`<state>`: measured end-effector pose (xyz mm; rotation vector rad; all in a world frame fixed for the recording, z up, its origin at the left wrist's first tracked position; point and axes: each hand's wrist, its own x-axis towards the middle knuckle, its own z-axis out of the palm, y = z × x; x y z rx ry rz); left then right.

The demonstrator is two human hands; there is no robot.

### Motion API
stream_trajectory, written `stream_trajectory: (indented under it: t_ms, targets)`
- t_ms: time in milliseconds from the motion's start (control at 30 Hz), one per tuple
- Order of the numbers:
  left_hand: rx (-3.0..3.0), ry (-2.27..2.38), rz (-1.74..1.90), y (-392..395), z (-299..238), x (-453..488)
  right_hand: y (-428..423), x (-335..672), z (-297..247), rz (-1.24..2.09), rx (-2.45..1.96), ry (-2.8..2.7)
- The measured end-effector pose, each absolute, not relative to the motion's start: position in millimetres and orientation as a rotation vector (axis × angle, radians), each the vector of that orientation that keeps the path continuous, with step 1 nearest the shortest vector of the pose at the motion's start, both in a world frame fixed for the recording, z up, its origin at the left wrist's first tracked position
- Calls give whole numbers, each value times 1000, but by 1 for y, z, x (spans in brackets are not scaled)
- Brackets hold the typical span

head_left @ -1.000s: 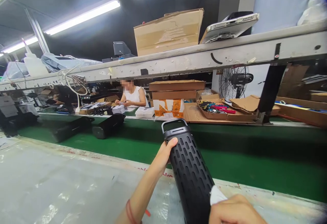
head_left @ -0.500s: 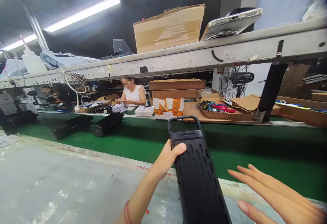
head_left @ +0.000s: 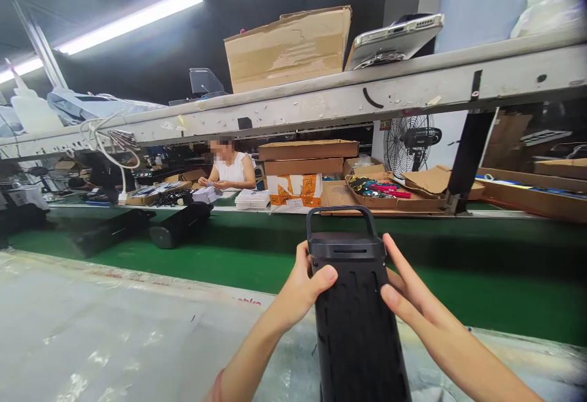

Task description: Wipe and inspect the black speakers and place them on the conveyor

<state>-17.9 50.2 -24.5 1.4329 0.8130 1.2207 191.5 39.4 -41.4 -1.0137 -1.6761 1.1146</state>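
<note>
Together, left hand (head_left: 305,283) and right hand (head_left: 410,297) clasp one speaker (head_left: 358,322)

Bright ceiling tubes (head_left: 132,20), dim ceiling, glare on plastic sheet (head_left: 92,328), warped edges

Factory assembly line: green conveyor belt (head_left: 458,280), stacked cartons (head_left: 307,167).

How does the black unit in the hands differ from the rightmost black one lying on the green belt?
The held unit stands upright, handle on top; the belt unit lies on its side on the green belt. The held unit is gripped by left hand and right hand; the belt unit is untouched. Both are black, elongated.
</note>
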Motion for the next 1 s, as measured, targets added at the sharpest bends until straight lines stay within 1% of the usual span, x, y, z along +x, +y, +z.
stream_trajectory:
  t_ms: [100,267,433,600,667,833,1000]
  targets:
    - [1476,830,1217,48,-22,-16,41,191,-41,1247,-954,-1588]
    - [1546,785,1162,46,-18,-16,41,190,-43,1152,-991,-1518]
    - [1569,682,1059,43,-15,-22,34,195,-46,883,-986,-1676]
    - [1610,599,964,40,-10,-29,22,198,-43,554,-1084,-1780]
    - [1660,610,919,38,-7,-31,19,196,-40,489,-1088,-1771]
    - [1713,744,838,32,-2,-36,20,193,-31,479,-1088,-1679]
    - [1684,752,881,25,1,-29,17,191,-24,530,-1084,-1656]
